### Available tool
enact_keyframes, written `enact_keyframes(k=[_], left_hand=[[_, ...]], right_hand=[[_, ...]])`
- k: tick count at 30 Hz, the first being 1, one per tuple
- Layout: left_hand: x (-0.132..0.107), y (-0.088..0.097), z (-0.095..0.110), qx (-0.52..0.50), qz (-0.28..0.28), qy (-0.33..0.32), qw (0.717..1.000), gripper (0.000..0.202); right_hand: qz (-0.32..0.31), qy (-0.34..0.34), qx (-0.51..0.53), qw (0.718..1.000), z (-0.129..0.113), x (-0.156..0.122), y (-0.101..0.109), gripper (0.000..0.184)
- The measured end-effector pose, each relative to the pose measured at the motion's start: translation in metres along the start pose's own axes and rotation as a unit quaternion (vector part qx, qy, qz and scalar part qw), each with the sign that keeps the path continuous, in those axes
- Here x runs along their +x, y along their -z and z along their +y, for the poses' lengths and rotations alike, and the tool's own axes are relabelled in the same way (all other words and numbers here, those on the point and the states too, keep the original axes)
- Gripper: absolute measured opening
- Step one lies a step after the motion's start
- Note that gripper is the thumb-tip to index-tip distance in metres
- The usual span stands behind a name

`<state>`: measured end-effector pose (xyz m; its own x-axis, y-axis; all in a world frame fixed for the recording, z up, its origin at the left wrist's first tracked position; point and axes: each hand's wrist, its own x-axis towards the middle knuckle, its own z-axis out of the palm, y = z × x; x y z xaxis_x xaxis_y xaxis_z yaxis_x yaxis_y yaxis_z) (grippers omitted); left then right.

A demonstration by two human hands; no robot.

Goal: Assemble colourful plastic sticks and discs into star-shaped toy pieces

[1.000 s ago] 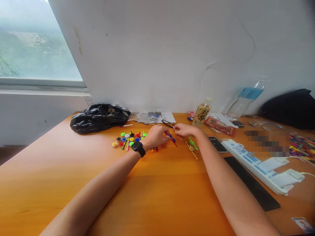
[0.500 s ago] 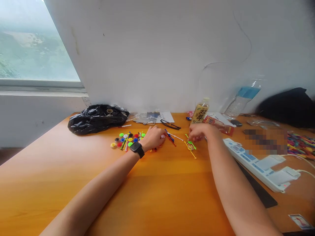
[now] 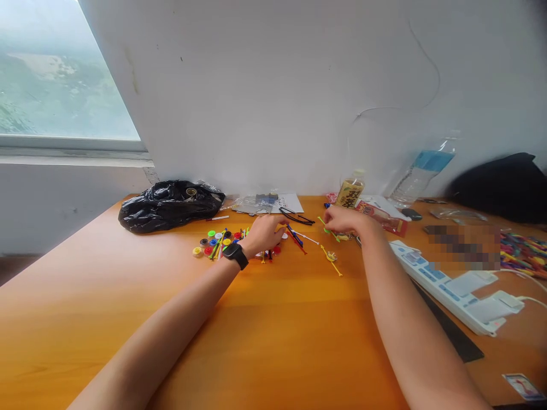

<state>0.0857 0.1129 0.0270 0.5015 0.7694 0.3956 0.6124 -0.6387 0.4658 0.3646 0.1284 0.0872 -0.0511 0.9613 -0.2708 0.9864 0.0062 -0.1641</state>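
My left hand (image 3: 264, 232), with a black watch on its wrist, hovers curled just above a scatter of small coloured discs (image 3: 217, 242) and thin coloured sticks (image 3: 297, 236) on the orange table (image 3: 273, 330). Whether it holds anything is hidden. My right hand (image 3: 344, 219) is lifted a little off the table, its fingers pinched on a thin green stick (image 3: 328, 230). A yellow stick with a small disc on it (image 3: 331, 257) lies just in front of that hand.
A black plastic bag (image 3: 171, 204) lies at the back left. Black glasses (image 3: 294, 216), a small drink bottle (image 3: 350, 193) and a red packet (image 3: 382, 218) sit by the wall. A white power strip (image 3: 453, 285) and a dark flat strip (image 3: 448, 333) lie at the right.
My right hand went right to the green stick, took hold of it and has lifted it off the table. My left hand has risen slightly over the discs.
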Motion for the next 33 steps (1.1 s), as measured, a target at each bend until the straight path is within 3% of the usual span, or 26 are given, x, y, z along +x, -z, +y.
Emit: enact_keyframes(k=[3, 5, 8, 11, 14, 16, 21, 24, 27, 33], left_hand=[[0.004, 0.01, 0.007, -0.134, 0.057, -0.022, 0.989, 0.024], [0.007, 0.016, 0.013, -0.217, 0.071, -0.044, 0.973, 0.028], [0.01, 0.023, 0.02, -0.268, 0.1, -0.076, 0.955, 0.031], [0.011, 0.028, 0.021, -0.254, 0.134, -0.09, 0.954, 0.021], [0.011, 0.033, 0.019, -0.259, 0.135, -0.103, 0.951, 0.017], [0.011, 0.035, 0.019, -0.265, 0.128, -0.11, 0.949, 0.015], [0.01, 0.035, 0.014, -0.276, 0.098, -0.091, 0.952, 0.011], [0.008, 0.034, 0.012, -0.261, 0.067, -0.066, 0.961, 0.013], [0.003, 0.026, 0.014, -0.181, 0.008, -0.074, 0.981, 0.011], [-0.008, -0.005, 0.024, -0.069, -0.099, -0.164, 0.979, 0.013]], right_hand=[[0.056, 0.111, 0.162, 0.979, -0.02, -0.003, 0.002, 0.016], [0.055, 0.194, 0.301, 0.932, -0.038, -0.007, 0.0, 0.018], [0.028, 0.251, 0.438, 0.863, -0.065, -0.012, -0.004, 0.024], [0.019, 0.28, 0.499, 0.82, -0.08, -0.018, -0.005, 0.023], [0.013, 0.292, 0.509, 0.81, -0.085, -0.021, -0.005, 0.018], [0.012, 0.29, 0.499, 0.817, -0.087, -0.022, -0.006, 0.013], [0.04, 0.279, 0.411, 0.867, -0.085, -0.015, -0.013, 0.012], [0.058, 0.245, 0.294, 0.922, -0.076, -0.004, -0.018, 0.017], [0.052, 0.171, 0.133, 0.975, -0.066, 0.008, -0.025, 0.015], [-0.008, 0.113, 0.052, 0.992, -0.059, 0.018, -0.036, 0.016]])
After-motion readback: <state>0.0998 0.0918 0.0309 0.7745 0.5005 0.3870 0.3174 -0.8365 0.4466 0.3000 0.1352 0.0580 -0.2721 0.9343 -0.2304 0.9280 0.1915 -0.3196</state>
